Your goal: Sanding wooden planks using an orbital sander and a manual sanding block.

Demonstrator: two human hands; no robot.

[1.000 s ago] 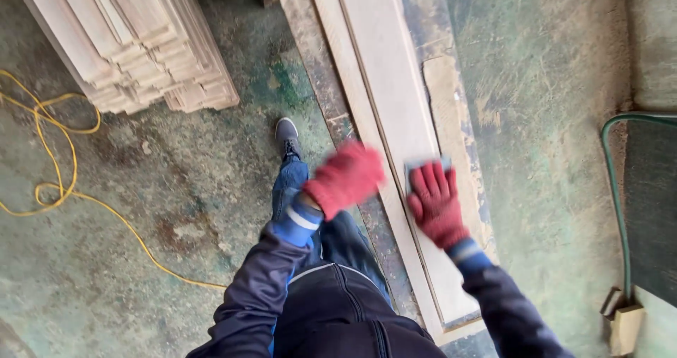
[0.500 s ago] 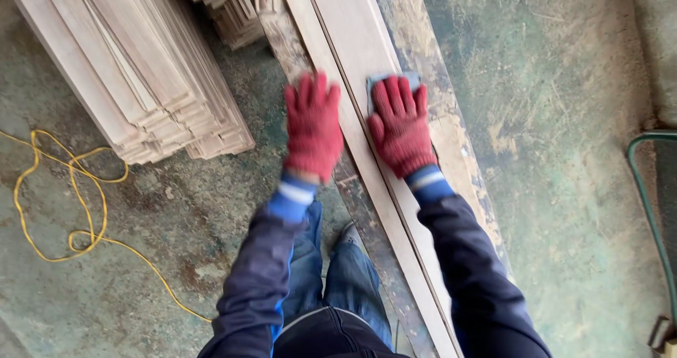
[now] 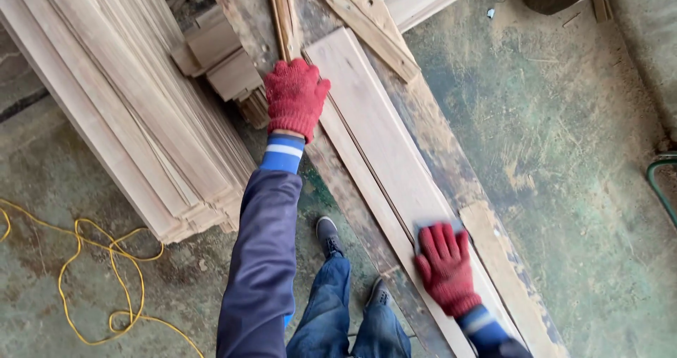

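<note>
The long pale board (image 3: 384,143) is lying on the bench, running from near right to far left, with the left hand (image 3: 295,96) resting flat at its far end and the right hand (image 3: 444,266) pressing a grey sanding pad (image 3: 431,225) flat near its near end.

Both hands wear red knitted gloves with a coarse weave; the left hand (image 3: 296,97) and the right hand (image 3: 446,266) match. Each glove ends in a blue ribbed cuff (image 3: 283,153) crossed by one white stripe. The sleeves (image 3: 261,259) are dark navy, smooth cloth, with a brighter blue strip showing along the underside of the left one. The legs are in blue jeans (image 3: 331,316), and the shoes (image 3: 328,235) are dark grey with pale soles.
</note>
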